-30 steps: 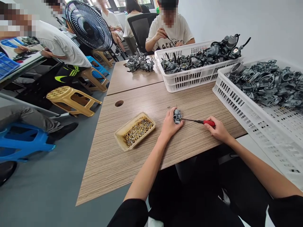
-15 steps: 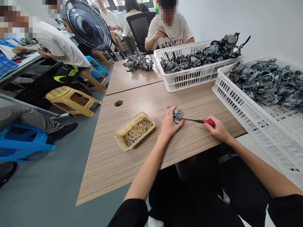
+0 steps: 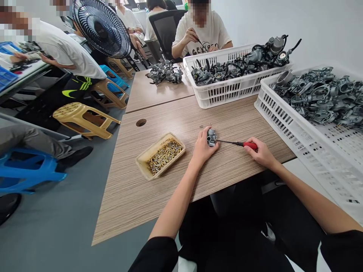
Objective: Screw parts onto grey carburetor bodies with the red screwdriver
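Observation:
My left hand is closed round a small grey metal carburettor part and holds it down on the wooden table. My right hand grips the red handle of a thin screwdriver, whose tip meets the part's right side. A beige tray of brass screws lies to the left of my left hand. One or two loose screws lie just beyond the part.
Two white slotted crates of grey metal parts stand at the back and right. A pile of parts sits on the far table, where a seated person works. A black fan, stools and other seated people fill the left.
My hands keep their hold on the part and screwdriver. The view has shifted slightly, so everything sits a little higher and further left in the picture.

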A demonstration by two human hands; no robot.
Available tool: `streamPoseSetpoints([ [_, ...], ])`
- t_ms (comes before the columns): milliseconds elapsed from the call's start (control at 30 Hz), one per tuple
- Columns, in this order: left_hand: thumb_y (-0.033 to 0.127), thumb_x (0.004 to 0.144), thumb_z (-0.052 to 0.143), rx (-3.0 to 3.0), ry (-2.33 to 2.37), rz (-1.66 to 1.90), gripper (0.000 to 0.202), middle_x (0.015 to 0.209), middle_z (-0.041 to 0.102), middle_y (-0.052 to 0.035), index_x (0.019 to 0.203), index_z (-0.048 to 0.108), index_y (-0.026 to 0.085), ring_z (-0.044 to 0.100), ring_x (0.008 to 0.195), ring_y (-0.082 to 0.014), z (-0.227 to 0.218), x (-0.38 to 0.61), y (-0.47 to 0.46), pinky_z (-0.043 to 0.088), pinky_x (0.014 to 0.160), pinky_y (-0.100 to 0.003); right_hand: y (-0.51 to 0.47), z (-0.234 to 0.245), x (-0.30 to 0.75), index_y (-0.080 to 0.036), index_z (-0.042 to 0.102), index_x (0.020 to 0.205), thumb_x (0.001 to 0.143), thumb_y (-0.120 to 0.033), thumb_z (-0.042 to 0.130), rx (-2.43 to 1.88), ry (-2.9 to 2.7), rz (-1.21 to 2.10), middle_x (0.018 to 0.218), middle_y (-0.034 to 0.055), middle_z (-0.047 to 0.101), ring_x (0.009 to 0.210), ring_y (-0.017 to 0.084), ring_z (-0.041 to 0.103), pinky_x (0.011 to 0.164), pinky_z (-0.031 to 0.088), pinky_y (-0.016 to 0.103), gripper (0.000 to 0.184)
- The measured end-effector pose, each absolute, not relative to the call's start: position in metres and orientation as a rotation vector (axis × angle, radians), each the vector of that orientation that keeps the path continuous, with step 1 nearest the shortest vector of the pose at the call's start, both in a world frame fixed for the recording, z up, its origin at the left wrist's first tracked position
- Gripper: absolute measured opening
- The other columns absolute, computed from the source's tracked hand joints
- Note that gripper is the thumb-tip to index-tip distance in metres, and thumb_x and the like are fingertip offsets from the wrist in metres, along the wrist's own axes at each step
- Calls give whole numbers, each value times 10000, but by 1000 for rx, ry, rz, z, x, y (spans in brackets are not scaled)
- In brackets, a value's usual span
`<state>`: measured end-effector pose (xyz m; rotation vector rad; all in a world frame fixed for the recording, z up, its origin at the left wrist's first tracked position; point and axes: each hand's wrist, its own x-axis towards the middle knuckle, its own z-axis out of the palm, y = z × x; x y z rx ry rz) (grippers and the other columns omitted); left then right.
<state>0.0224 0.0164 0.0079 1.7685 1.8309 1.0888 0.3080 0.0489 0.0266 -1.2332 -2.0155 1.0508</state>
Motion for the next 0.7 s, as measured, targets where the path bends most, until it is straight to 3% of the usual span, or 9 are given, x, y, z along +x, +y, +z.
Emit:
streamPoseSetpoints([
  [700, 293, 851, 756, 1771, 1830, 1071, 761, 1495, 578, -140, 1538, 431, 270, 609, 1347, -337, 8, 22, 15, 519, 1159, -523, 49, 28, 308, -258, 576, 925, 974, -573, 654, -1232, -2000, 1067, 662, -14, 536, 585, 196, 521, 567, 405, 327, 329],
])
